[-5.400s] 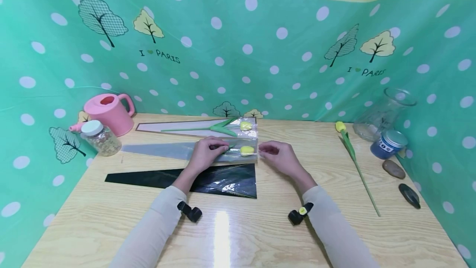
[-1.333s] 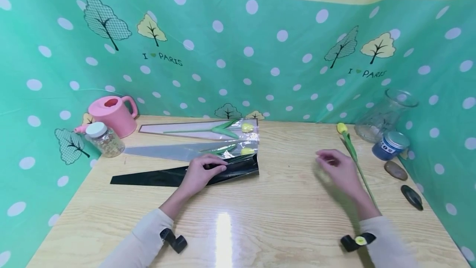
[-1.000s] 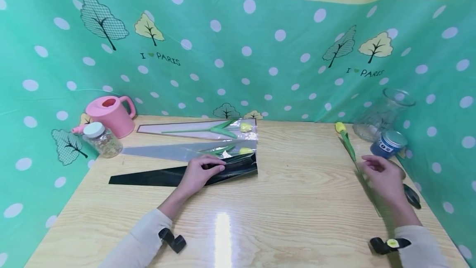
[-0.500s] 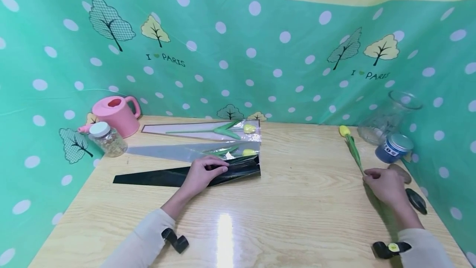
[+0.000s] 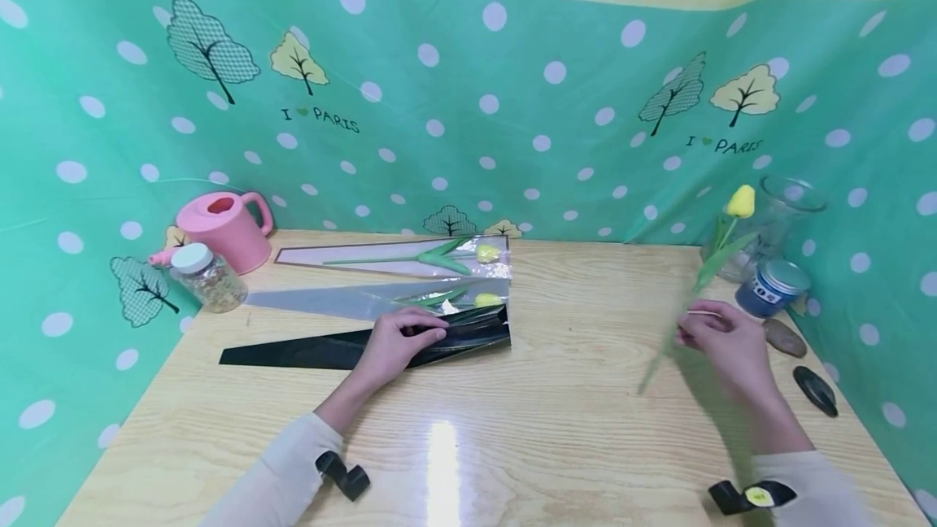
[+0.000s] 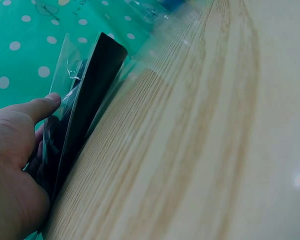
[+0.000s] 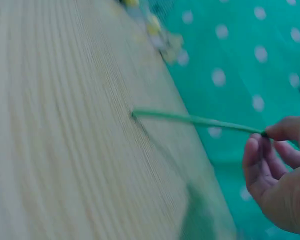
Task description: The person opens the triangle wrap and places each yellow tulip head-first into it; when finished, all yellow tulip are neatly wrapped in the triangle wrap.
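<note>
My right hand (image 5: 728, 340) pinches the green stem of a yellow tulip (image 5: 741, 202) between thumb and fingers. The flower is up and tilted to the right, the stem's lower end slanting down left over the table. In the right wrist view the stem (image 7: 190, 119) runs out from the fingertips. My left hand (image 5: 398, 344) grips a black tapered flower sleeve (image 5: 293, 350) near its wide right end, thumb on one side and fingers behind. In the left wrist view the mouth of the sleeve (image 6: 90, 90) gapes, its clear front apart from the black back.
Behind the black sleeve lie a grey-blue sleeve (image 5: 315, 299) and a white sleeve (image 5: 315, 255), each with a yellow tulip inside. At left stand a pink watering can (image 5: 227, 234) and a lidded jar (image 5: 212, 279). A glass vase (image 5: 769, 226), blue jar (image 5: 769, 289) and two stones (image 5: 815, 390) line the right.
The right hand moved from the sleeves to the right, took hold of the tulip lying there and lifted it, flower up. The left hand went from the grey-blue sleeve to the black one, now gaping.
</note>
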Demonstrator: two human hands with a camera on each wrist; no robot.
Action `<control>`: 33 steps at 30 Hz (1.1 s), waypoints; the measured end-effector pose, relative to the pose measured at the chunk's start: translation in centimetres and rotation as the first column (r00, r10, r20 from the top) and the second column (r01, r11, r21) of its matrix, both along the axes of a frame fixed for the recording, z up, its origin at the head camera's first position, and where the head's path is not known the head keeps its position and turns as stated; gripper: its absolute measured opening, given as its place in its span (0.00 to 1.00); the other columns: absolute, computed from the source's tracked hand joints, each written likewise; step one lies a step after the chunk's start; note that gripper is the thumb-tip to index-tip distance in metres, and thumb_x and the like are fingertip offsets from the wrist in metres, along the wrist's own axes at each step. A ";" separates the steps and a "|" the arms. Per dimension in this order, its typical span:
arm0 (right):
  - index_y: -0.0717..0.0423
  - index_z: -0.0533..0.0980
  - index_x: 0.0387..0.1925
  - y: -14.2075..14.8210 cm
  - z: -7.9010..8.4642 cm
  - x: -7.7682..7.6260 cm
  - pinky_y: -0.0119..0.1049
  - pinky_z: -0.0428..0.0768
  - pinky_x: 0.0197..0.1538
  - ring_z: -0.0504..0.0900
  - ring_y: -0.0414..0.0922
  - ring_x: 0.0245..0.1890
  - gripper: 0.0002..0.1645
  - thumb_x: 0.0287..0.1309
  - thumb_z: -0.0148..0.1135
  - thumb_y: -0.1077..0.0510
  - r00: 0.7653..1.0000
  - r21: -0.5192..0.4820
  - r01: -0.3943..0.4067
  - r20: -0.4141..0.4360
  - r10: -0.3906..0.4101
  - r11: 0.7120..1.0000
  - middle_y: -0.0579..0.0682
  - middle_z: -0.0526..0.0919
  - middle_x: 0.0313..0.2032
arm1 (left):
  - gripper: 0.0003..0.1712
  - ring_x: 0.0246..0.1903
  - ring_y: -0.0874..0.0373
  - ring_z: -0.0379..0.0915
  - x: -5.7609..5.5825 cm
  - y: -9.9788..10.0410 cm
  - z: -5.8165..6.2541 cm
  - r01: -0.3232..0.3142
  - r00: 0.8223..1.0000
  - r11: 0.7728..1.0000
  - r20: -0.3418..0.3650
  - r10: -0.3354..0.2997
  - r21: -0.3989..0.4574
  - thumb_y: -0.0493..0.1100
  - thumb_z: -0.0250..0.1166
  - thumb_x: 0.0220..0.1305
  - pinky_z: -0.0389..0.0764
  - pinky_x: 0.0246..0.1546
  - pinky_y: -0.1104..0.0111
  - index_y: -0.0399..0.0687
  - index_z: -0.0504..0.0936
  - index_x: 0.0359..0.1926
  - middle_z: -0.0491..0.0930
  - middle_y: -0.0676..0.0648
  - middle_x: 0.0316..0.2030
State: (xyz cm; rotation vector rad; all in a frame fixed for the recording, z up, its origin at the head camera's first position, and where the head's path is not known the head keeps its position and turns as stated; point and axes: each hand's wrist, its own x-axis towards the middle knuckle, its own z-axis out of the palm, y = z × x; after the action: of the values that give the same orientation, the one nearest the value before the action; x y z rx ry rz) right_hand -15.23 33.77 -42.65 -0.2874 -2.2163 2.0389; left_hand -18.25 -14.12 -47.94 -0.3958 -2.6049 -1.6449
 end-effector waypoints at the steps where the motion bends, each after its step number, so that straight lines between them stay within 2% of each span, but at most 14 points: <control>1: 0.53 0.80 0.42 -0.9 0.0 0.0 0.31 0.88 0.37 0.89 0.38 0.29 0.08 0.66 0.67 0.66 1.000 -0.108 -0.008 -0.021 0.006 0.994 0.42 0.90 0.29 | 0.08 0.39 0.62 0.76 -0.2 -0.1 -0.4 -0.002 1.000 1.000 -0.002 0.002 -0.002 0.41 0.72 0.66 0.71 0.33 0.72 0.50 0.92 0.44 0.88 0.46 0.48; 4: 0.56 0.79 0.40 -3.8 -0.1 -0.1 0.33 0.88 0.40 0.90 0.41 0.30 0.09 0.63 0.68 0.70 0.999 -0.349 0.019 -0.039 -0.035 0.937 0.48 0.91 0.29 | 0.07 0.42 0.61 0.77 -0.3 -0.2 -0.7 0.001 1.000 1.000 -0.007 -0.001 0.003 0.43 0.73 0.65 0.72 0.34 0.72 0.55 0.93 0.44 0.88 0.49 0.48; 7: 0.58 0.77 0.41 -6.7 -0.3 -0.5 0.34 0.88 0.43 0.91 0.43 0.31 0.11 0.62 0.68 0.71 0.993 -0.512 0.097 -0.006 -0.117 0.853 0.50 0.90 0.30 | 0.07 0.44 0.61 0.78 -0.1 -0.2 -0.7 0.008 1.000 1.000 -0.013 -0.008 0.009 0.45 0.74 0.64 0.73 0.35 0.72 0.57 0.93 0.44 0.88 0.51 0.48; 9: 0.60 0.75 0.44 -8.3 -0.5 -0.8 0.34 0.88 0.45 0.90 0.44 0.32 0.13 0.61 0.68 0.72 0.986 -0.587 0.151 0.026 -0.168 0.795 0.52 0.90 0.31 | 0.07 0.44 0.61 0.78 0.0 -0.3 -0.6 0.012 1.000 1.000 -0.014 -0.012 0.012 0.47 0.75 0.64 0.73 0.35 0.72 0.59 0.93 0.43 0.88 0.52 0.47; 11: 0.60 0.73 0.46 -9.8 -0.8 -1.0 0.34 0.88 0.47 0.90 0.45 0.33 0.15 0.62 0.68 0.72 0.978 -0.633 0.193 0.058 -0.202 0.749 0.53 0.89 0.32 | 0.07 0.43 0.61 0.78 0.0 -0.3 -0.6 0.014 1.000 1.000 -0.017 -0.013 0.010 0.49 0.75 0.64 0.73 0.36 0.72 0.61 0.93 0.43 0.88 0.53 0.47; 14: 0.60 0.72 0.50 -11.8 -1.2 -1.3 0.35 0.87 0.50 0.90 0.45 0.35 0.17 0.63 0.67 0.71 0.968 -0.659 0.235 0.094 -0.231 0.715 0.53 0.88 0.34 | 0.07 0.44 0.61 0.79 0.0 -0.3 -0.5 0.021 1.000 1.000 -0.015 -0.021 0.004 0.51 0.75 0.63 0.74 0.37 0.71 0.64 0.93 0.42 0.88 0.55 0.46; 18: 0.59 0.70 0.52 -14.1 -1.8 -1.5 0.35 0.86 0.55 0.89 0.45 0.39 0.17 0.66 0.66 0.68 0.966 -0.641 0.251 0.118 -0.230 0.725 0.53 0.88 0.37 | 0.07 0.44 0.60 0.79 0.1 -0.2 -0.4 0.026 1.000 1.000 -0.017 -0.026 -0.002 0.52 0.75 0.63 0.74 0.37 0.71 0.65 0.92 0.42 0.88 0.56 0.45; 23: 0.57 0.70 0.50 -16.6 -2.9 -1.4 0.36 0.85 0.57 0.89 0.44 0.39 0.14 0.68 0.64 0.67 0.966 -0.627 0.260 0.156 -0.208 0.734 0.52 0.87 0.37 | 0.07 0.46 0.58 0.80 0.1 -0.1 -0.4 0.027 0.999 1.000 -0.017 -0.027 -0.003 0.51 0.75 0.63 0.74 0.38 0.71 0.65 0.92 0.42 0.88 0.56 0.46; 31: 0.58 0.69 0.47 -20.4 -3.9 -0.3 0.39 0.85 0.58 0.89 0.44 0.38 0.12 0.68 0.62 0.69 0.962 -0.630 0.265 0.220 -0.159 0.729 0.51 0.85 0.36 | 0.06 0.47 0.57 0.80 0.1 -0.1 -0.4 0.030 0.999 1.000 -0.015 -0.030 -0.001 0.50 0.75 0.63 0.75 0.39 0.71 0.65 0.92 0.42 0.88 0.56 0.46; 33: 0.58 0.70 0.46 -21.2 -3.9 0.0 0.38 0.85 0.58 0.88 0.43 0.38 0.10 0.68 0.61 0.69 0.963 -0.625 0.259 0.228 -0.145 0.737 0.50 0.84 0.36 | 0.06 0.47 0.57 0.80 0.1 -0.1 -0.3 0.033 0.999 0.999 -0.012 -0.033 0.003 0.50 0.75 0.63 0.75 0.39 0.71 0.65 0.93 0.42 0.88 0.56 0.46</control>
State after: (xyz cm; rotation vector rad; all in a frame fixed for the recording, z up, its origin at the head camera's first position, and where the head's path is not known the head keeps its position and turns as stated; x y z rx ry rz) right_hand -15.28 12.61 -46.59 -0.7478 -1.3544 2.6558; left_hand -18.13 -14.22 -48.21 -0.4493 -2.6011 -1.6504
